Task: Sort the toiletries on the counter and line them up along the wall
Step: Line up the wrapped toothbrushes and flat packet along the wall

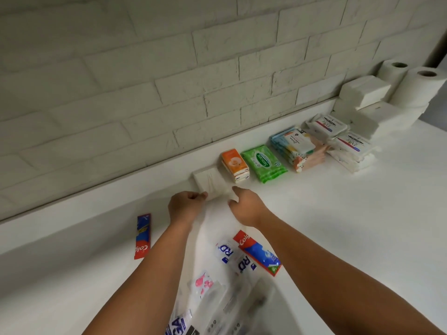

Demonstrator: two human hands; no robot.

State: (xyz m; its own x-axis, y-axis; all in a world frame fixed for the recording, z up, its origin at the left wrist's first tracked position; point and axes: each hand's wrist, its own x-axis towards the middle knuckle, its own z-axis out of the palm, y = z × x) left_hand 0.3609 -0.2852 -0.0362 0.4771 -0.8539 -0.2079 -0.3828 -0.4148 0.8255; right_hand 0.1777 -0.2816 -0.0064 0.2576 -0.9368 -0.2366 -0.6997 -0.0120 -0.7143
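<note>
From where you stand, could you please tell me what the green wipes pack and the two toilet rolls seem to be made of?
The green wipes pack looks like glossy soft plastic film: it shines and its edges crinkle. The toilet rolls look like matte white paper on brown cardboard cores.

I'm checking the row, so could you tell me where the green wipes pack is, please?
In the head view, the green wipes pack lies by the wall, right of centre, between the orange tissue packs and the pastel packet stack.
</note>
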